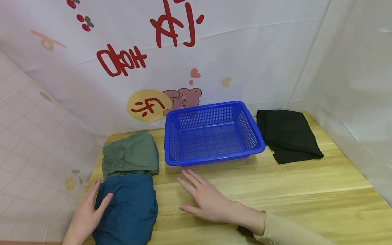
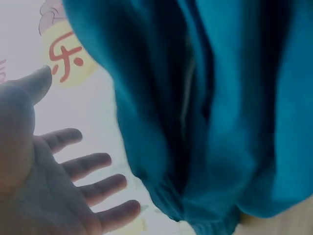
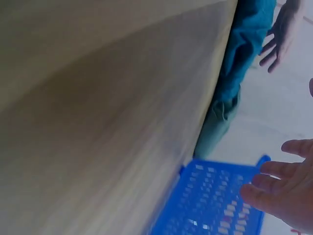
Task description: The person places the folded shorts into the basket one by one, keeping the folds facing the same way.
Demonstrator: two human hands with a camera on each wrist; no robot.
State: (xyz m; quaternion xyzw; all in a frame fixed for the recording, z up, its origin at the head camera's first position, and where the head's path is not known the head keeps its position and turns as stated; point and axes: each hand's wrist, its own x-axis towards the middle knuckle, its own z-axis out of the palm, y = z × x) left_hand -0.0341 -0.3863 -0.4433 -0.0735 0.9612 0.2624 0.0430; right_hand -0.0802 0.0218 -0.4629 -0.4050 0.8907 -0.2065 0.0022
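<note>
On the left of the table lies a folded dark blue garment (image 1: 130,207), its folds large in the left wrist view. My left hand (image 1: 87,212) is at that garment's left side, fingers spread and holding nothing. Just behind it, a folded grey-green garment (image 1: 134,154) with a gathered waistband meets its edge. My right hand (image 1: 208,200) hovers over the wood in front of a blue plastic basket (image 1: 214,158), fingers extended and nothing in them. The basket has perforated walls and holds nothing. To its right is a folded black garment (image 1: 289,134).
The wooden table (image 1: 306,197) is bounded by a white printed sheet (image 1: 260,51) at the back and by sheets at both sides. A small black strip (image 1: 245,232) shows beneath the right sleeve (image 1: 284,229).
</note>
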